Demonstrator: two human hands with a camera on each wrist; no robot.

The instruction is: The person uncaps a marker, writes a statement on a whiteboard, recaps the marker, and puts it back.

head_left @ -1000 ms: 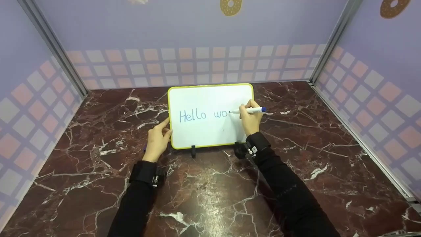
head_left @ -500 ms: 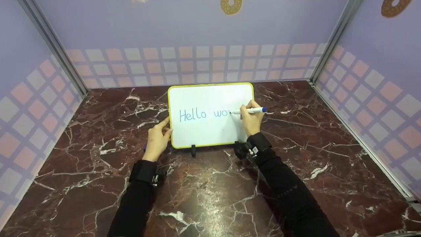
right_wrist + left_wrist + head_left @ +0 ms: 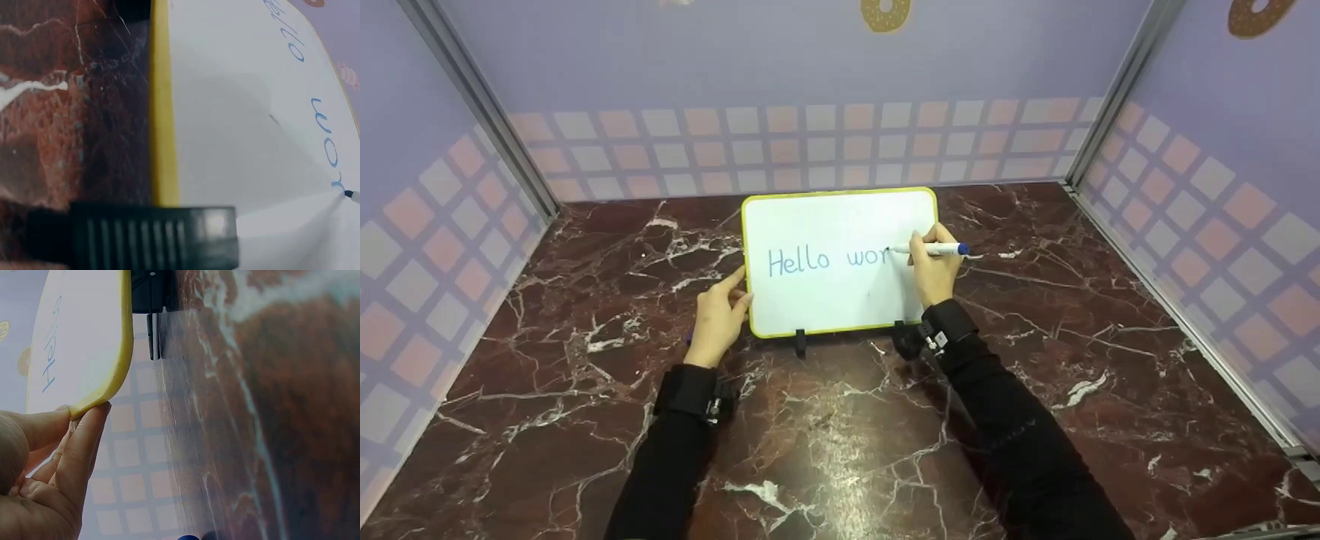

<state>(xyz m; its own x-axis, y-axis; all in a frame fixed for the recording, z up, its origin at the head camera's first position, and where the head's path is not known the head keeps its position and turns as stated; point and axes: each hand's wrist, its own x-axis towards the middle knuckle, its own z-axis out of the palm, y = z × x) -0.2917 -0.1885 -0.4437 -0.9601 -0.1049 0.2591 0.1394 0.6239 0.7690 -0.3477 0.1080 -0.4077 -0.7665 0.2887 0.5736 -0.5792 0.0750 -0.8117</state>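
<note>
A whiteboard (image 3: 825, 300) with a yellow rim leans upright on a black stand and bears the blue writing "Hello wor". My right hand (image 3: 934, 274) pinches a white marker (image 3: 941, 249) with a blue end, its dark tip on the board at the letter "r". That marker tip (image 3: 350, 194) also shows at the right edge of the right wrist view; the fingers are out of that view. With thumb and fingers my left hand (image 3: 718, 319) grips the board's left edge. In the left wrist view, the left hand (image 3: 56, 467) pinches the yellow rim near a corner.
Two black stand feet (image 3: 801, 343) hold the board's lower edge. A small blue thing (image 3: 690, 336), mostly hidden, lies beside the left wrist. The dark red marbled table (image 3: 825, 435) meets a tiled-pattern back wall (image 3: 802, 150) behind the board, with side walls left and right.
The marker tip has moved slightly right and up, and an "r" now follows "wo" on the board. The left hand keeps its place on the board's edge.
</note>
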